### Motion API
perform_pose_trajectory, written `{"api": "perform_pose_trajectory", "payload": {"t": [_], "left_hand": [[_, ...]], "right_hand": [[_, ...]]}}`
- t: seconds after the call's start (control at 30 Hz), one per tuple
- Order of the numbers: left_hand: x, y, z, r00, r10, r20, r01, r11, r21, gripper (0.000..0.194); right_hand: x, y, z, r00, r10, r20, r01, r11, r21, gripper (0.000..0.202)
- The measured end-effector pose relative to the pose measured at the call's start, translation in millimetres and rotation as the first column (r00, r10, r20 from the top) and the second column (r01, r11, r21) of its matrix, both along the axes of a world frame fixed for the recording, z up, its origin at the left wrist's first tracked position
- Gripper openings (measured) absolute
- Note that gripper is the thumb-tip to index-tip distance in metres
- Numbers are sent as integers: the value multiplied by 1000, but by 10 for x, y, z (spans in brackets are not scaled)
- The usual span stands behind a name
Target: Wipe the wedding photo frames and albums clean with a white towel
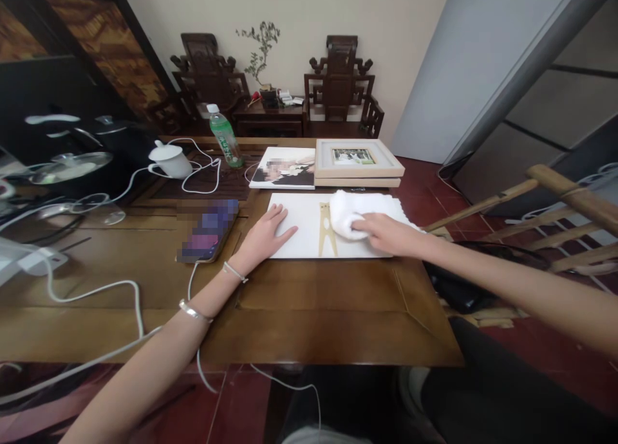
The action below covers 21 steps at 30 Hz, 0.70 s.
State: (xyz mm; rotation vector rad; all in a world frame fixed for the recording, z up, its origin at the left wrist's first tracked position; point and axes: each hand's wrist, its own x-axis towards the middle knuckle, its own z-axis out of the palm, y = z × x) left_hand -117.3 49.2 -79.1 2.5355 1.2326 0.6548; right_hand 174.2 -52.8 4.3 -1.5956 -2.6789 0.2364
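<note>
A white flat panel (299,228) lies on the wooden table, with a tan long-legged animal-shaped piece (324,230) standing out on its face. My left hand (270,233) rests on the panel's left edge, fingers spread and holding nothing. A bunched white cloth (345,213) is gripped in my right hand (383,233), pressed on the panel just right of the tan shape. Part of the cloth trails to the right behind my hand. The panel's right end is partly covered by the cloth and hand.
Behind the panel are a photo canvas (280,167) and stacked picture frames (360,163). A phone (210,230) with a cable lies left of my hand. Farther left stand a green-labelled bottle (224,138), a lidded white cup (171,161) and a pot (72,167). A wooden chair (555,193) is at right.
</note>
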Motion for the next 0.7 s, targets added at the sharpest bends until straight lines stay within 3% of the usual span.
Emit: {"api": "perform_pose_trajectory", "payload": {"t": [0.17, 0.3, 0.43, 0.7], "left_hand": [[1, 41, -41, 999, -39, 5, 39, 999, 0, 57], [-1, 39, -46, 998, -52, -17, 52, 999, -3, 58], [-8, 38, -61, 998, -60, -32, 61, 998, 16, 58], [-68, 67, -128, 994, -96, -57, 95, 995, -12, 58]], "right_hand": [[-141, -725, 33, 999, 15, -40, -16, 1000, -21, 44], [-135, -868, 121, 997, 39, -66, -45, 995, -94, 42], [-64, -596, 120, 995, 69, -72, -75, 993, -89, 39], [75, 277, -21, 999, 50, -7, -50, 999, 12, 38]]}}
